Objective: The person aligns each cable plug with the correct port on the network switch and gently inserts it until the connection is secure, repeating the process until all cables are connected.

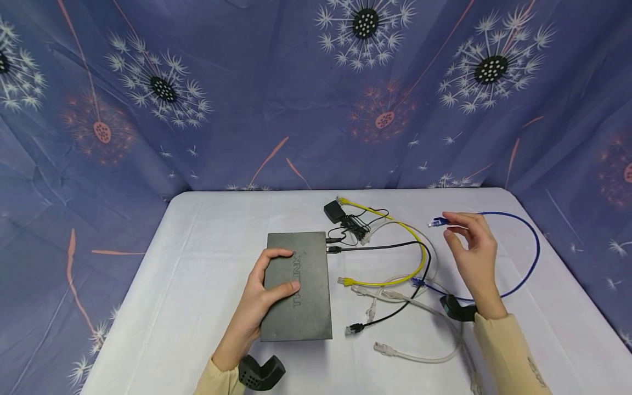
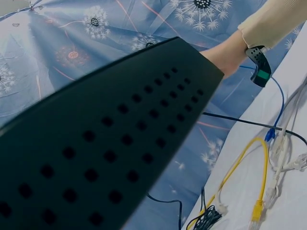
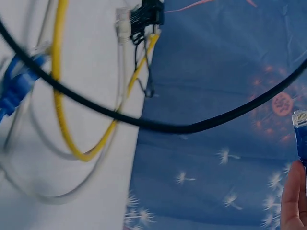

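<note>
A dark metal TP-Link network switch (image 1: 313, 312) is gripped by my left hand (image 1: 261, 291), thumb and a finger over its top from the left edge. Its vented side (image 2: 110, 143) fills much of the left wrist view. A black Ethernet cable (image 1: 390, 247) and a thin power lead (image 1: 333, 240) run from its right side. My right hand (image 1: 471, 247) pinches a blue Ethernet cable (image 1: 538, 252) just behind one clear plug (image 1: 437, 222), held to the switch's right. In the right wrist view that blue plug (image 3: 301, 132) points upward above the fingertips.
Yellow cable (image 1: 382, 284) and several grey cables (image 1: 429, 359) lie tangled on the white table (image 1: 197, 274), crossed by the black cable. The blue cable's other plug (image 1: 417, 282) lies among them. A black power adapter (image 1: 334, 212) with bundled cord sits behind. Patterned cloth (image 1: 266, 99) hangs beyond the table.
</note>
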Demonstrator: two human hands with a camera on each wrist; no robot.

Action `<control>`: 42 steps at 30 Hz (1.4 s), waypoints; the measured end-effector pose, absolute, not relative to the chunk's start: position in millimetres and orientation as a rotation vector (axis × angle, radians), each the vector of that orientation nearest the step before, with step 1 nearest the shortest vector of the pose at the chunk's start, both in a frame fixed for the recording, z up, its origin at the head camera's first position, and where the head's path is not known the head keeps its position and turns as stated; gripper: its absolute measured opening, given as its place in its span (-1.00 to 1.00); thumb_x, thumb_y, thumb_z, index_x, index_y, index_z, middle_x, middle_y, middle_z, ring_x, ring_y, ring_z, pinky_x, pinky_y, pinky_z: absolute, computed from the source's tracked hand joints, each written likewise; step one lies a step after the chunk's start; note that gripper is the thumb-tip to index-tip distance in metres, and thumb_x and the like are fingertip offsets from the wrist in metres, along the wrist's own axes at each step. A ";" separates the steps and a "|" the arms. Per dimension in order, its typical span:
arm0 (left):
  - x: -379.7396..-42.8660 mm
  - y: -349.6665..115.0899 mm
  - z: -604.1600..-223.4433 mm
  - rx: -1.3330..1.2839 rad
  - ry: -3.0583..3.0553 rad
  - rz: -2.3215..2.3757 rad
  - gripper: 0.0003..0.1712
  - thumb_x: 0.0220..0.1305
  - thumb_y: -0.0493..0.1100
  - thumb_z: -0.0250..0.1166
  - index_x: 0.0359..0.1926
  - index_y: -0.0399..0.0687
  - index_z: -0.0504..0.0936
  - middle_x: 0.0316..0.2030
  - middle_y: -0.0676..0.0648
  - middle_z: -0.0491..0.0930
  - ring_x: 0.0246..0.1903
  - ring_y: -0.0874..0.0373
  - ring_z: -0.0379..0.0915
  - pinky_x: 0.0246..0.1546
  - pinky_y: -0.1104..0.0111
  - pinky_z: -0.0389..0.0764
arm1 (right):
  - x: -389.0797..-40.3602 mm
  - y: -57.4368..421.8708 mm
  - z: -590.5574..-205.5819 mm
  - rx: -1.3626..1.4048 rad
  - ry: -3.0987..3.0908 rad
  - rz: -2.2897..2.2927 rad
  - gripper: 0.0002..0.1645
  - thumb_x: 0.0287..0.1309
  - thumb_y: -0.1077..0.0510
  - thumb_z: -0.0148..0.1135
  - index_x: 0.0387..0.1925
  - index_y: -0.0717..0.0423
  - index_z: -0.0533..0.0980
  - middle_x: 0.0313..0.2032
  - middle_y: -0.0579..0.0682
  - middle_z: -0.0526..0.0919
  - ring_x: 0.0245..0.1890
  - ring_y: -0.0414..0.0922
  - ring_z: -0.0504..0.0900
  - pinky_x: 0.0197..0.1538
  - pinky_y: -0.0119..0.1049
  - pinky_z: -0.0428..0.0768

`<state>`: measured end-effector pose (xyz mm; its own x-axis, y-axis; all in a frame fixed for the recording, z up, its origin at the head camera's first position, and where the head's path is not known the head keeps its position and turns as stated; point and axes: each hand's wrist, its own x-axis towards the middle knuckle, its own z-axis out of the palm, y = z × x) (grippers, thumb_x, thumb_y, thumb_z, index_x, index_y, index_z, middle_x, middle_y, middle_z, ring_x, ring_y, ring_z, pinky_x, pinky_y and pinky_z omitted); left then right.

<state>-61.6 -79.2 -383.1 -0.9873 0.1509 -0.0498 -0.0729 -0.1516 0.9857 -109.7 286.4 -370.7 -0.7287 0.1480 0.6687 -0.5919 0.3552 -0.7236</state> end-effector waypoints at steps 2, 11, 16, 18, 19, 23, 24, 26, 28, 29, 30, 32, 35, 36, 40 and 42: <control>-61.8 -79.3 -383.1 0.086 1.941 2.282 -0.38 0.01 -0.37 0.38 0.12 0.06 0.45 0.07 -0.16 0.29 -0.04 -0.10 0.22 -0.08 0.11 0.29 | -105.8 280.1 -363.0 0.412 -1.923 1.445 -0.63 -0.07 0.75 0.00 -0.13 0.72 0.43 -0.17 0.20 0.48 -0.14 -0.12 0.53 -0.05 -0.44 0.48; -63.0 -79.1 -382.2 0.072 1.936 2.303 -0.38 0.01 -0.38 0.38 0.13 0.03 0.45 0.08 -0.14 0.30 -0.02 -0.08 0.21 -0.05 0.11 0.27 | -99.8 266.2 -351.6 0.563 -1.750 1.626 -0.68 -0.03 0.72 0.00 -0.15 0.76 0.41 -0.16 0.17 0.50 -0.16 -0.05 0.48 -0.01 -0.38 0.45; -63.5 -78.5 -382.0 0.083 1.939 2.300 -0.38 0.02 -0.37 0.37 0.13 0.05 0.44 0.08 -0.15 0.29 -0.02 -0.08 0.21 -0.06 0.11 0.26 | -98.6 258.3 -352.6 0.619 -1.740 1.663 -0.68 -0.04 0.74 0.00 -0.16 0.76 0.42 -0.16 0.18 0.49 -0.14 -0.03 0.48 -0.01 -0.36 0.45; -63.6 -78.4 -382.1 0.085 1.940 2.299 -0.38 0.03 -0.37 0.37 0.13 0.05 0.44 0.08 -0.15 0.29 -0.02 -0.07 0.20 -0.06 0.11 0.25 | -99.3 257.2 -356.0 0.637 -1.743 1.677 -0.67 -0.04 0.74 0.01 -0.15 0.74 0.42 -0.15 0.20 0.48 -0.13 -0.03 0.50 0.00 -0.35 0.46; -63.7 -78.4 -382.2 0.084 1.940 2.299 -0.38 0.03 -0.37 0.37 0.13 0.05 0.44 0.08 -0.15 0.29 -0.02 -0.07 0.20 -0.06 0.11 0.25 | -99.3 256.2 -357.2 0.645 -1.744 1.687 -0.67 -0.04 0.74 0.02 -0.14 0.74 0.42 -0.14 0.20 0.47 -0.13 -0.02 0.51 0.00 -0.35 0.46; -63.7 -78.1 -382.2 0.079 1.940 2.297 -0.39 0.04 -0.37 0.37 0.14 0.05 0.44 0.10 -0.14 0.27 -0.01 -0.07 0.19 -0.06 0.10 0.25 | -96.9 250.2 -358.0 0.672 -1.753 1.729 -0.65 -0.05 0.75 0.03 -0.13 0.72 0.43 -0.13 0.22 0.47 -0.12 -0.01 0.55 -0.02 -0.35 0.49; -63.8 -78.1 -382.2 0.078 1.940 2.295 -0.39 0.04 -0.37 0.37 0.14 0.05 0.44 0.10 -0.14 0.27 -0.01 -0.06 0.19 -0.06 0.10 0.25 | -96.1 248.2 -357.7 0.677 -1.752 1.742 -0.65 -0.06 0.75 0.03 -0.13 0.72 0.43 -0.13 0.23 0.47 -0.12 0.00 0.54 -0.03 -0.35 0.49; -63.8 -78.0 -382.0 0.075 1.940 2.291 -0.39 0.04 -0.36 0.38 0.14 0.06 0.44 0.11 -0.14 0.27 0.00 -0.06 0.19 -0.06 0.11 0.25 | -94.3 244.3 -356.8 0.682 -1.760 1.749 -0.64 -0.06 0.76 0.04 -0.13 0.70 0.45 -0.13 0.24 0.48 -0.11 0.00 0.54 -0.04 -0.36 0.50; -64.0 -78.0 -381.9 0.073 1.938 2.292 -0.39 0.05 -0.35 0.38 0.14 0.06 0.44 0.10 -0.14 0.28 -0.01 -0.07 0.20 -0.06 0.11 0.26 | -92.5 240.1 -355.9 0.682 -1.768 1.751 -0.63 -0.07 0.76 0.04 -0.13 0.67 0.47 -0.13 0.25 0.48 -0.11 0.00 0.53 -0.05 -0.36 0.50; -64.1 -78.0 -381.9 0.071 1.937 2.292 -0.39 0.05 -0.35 0.38 0.14 0.07 0.44 0.10 -0.14 0.28 -0.01 -0.07 0.20 -0.06 0.11 0.26 | -91.8 237.9 -355.6 0.686 -1.767 1.756 -0.63 -0.07 0.76 0.04 -0.13 0.66 0.47 -0.14 0.26 0.48 -0.11 0.00 0.52 -0.05 -0.36 0.50; -64.2 -78.0 -381.9 0.071 1.938 2.292 -0.40 0.05 -0.35 0.38 0.13 0.07 0.45 0.10 -0.14 0.28 -0.01 -0.08 0.20 -0.06 0.11 0.26 | -91.0 235.7 -355.2 0.690 -1.768 1.758 -0.62 -0.07 0.76 0.04 -0.14 0.65 0.48 -0.14 0.27 0.48 -0.12 0.00 0.52 -0.05 -0.36 0.50; -64.7 -77.8 -381.6 0.072 1.940 2.296 -0.40 0.05 -0.36 0.38 0.13 0.06 0.45 0.09 -0.14 0.29 -0.01 -0.08 0.21 -0.06 0.11 0.26 | -89.6 231.2 -354.9 0.697 -1.771 1.757 -0.63 -0.07 0.76 0.04 -0.15 0.65 0.48 -0.14 0.28 0.49 -0.12 -0.01 0.51 -0.06 -0.37 0.50; -65.5 -77.0 -381.2 0.077 1.946 2.300 -0.39 0.02 -0.37 0.38 0.13 0.03 0.44 0.08 -0.15 0.30 -0.03 -0.09 0.21 -0.07 0.12 0.26 | -87.9 224.4 -355.4 0.705 -1.780 1.745 -0.66 -0.07 0.75 0.05 -0.18 0.66 0.49 -0.15 0.24 0.50 -0.12 -0.03 0.52 -0.06 -0.37 0.51; -65.7 -76.6 -381.0 0.079 1.947 2.301 -0.38 0.02 -0.37 0.39 0.13 0.01 0.44 0.07 -0.15 0.30 -0.04 -0.09 0.21 -0.07 0.12 0.25 | -87.3 222.2 -355.9 0.707 -1.781 1.740 -0.67 -0.07 0.75 0.06 -0.18 0.66 0.49 -0.14 0.23 0.51 -0.11 -0.03 0.52 -0.05 -0.37 0.51; -65.4 -74.7 -380.2 0.087 1.940 2.313 -0.39 0.02 -0.37 0.38 0.13 0.00 0.44 0.09 -0.14 0.29 -0.01 -0.08 0.20 -0.05 0.10 0.23 | -84.8 213.9 -358.7 0.708 -1.797 1.718 -0.67 -0.06 0.73 0.09 -0.18 0.64 0.50 -0.13 0.23 0.51 -0.09 -0.05 0.53 -0.02 -0.35 0.52; -64.9 -73.6 -379.6 0.090 1.936 2.316 -0.39 0.03 -0.36 0.38 0.13 0.02 0.44 0.12 -0.12 0.28 0.01 -0.07 0.18 -0.02 0.10 0.20 | -83.9 210.2 -360.4 0.709 -1.801 1.710 -0.66 -0.06 0.73 0.10 -0.17 0.63 0.51 -0.13 0.24 0.51 -0.09 -0.04 0.53 -0.01 -0.34 0.52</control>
